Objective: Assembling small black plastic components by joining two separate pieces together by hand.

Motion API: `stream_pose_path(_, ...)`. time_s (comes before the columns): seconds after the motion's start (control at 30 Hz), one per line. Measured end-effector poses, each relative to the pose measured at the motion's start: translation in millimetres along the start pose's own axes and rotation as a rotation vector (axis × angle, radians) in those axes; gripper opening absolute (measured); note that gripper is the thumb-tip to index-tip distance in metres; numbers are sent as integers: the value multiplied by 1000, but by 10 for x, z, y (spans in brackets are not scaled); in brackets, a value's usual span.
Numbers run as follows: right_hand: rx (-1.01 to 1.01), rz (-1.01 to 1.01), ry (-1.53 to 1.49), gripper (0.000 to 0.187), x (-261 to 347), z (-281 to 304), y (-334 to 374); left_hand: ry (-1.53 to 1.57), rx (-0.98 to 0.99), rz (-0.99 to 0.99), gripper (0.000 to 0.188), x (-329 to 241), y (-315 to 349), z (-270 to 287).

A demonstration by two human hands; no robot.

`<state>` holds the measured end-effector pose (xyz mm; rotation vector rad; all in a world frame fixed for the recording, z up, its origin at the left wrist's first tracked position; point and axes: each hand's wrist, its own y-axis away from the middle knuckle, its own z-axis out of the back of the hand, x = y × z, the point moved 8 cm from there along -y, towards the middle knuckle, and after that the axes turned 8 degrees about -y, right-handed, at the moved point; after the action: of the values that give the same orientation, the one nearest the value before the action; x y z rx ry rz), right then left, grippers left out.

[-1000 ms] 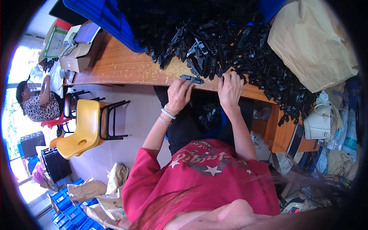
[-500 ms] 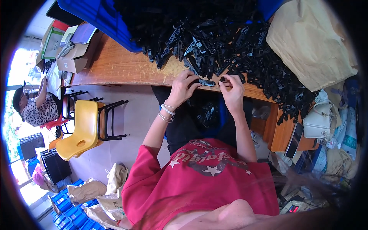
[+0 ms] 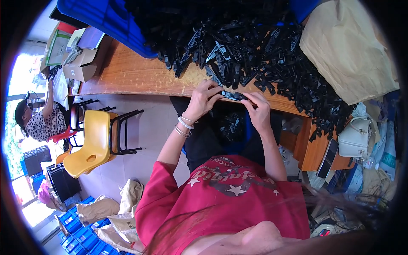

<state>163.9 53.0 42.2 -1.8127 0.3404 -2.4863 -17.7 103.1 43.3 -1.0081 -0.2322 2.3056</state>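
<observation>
Black plastic part (image 3: 230,95) is near the table (image 3: 127,72) edge, your left hand (image 3: 201,100) and right hand (image 3: 260,112) each pinching an end; it's not yet set down, and many loose pieces (image 3: 233,55) lie beyond, apparently left to handle.

Yellow chair (image 3: 95,138), pale floor (image 3: 151,127), wooden table (image 3: 127,72) – bright window (image 3: 22,72);

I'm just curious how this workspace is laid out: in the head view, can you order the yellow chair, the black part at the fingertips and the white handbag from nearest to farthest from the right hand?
From the right hand:
1. Black part: at its fingertips, to the left.
2. White handbag: off to the right.
3. Yellow chair: far left.
</observation>
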Motion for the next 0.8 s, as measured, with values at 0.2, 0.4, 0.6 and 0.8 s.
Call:
stream_pose_path(0.2, -9, 60, 59, 22, 26, -48, -1, -20, -9, -17, 19, -34, -24, 1)
stream_pose_path(0.4, 1, 45, 32, 21, 22, -186, -75, -39, -8, -66, 21, -37, -7, -56)
stream_pose_path(0.6, -243, 190, 263, 12, 43, 221, -8, -118, -78, 19, 35, 59, -117, 288)
stream_pose_path(0.8, -268, 222, 649, 10, -11, 273, -87, -340, 71, -207, 29, -142, -149, 221)
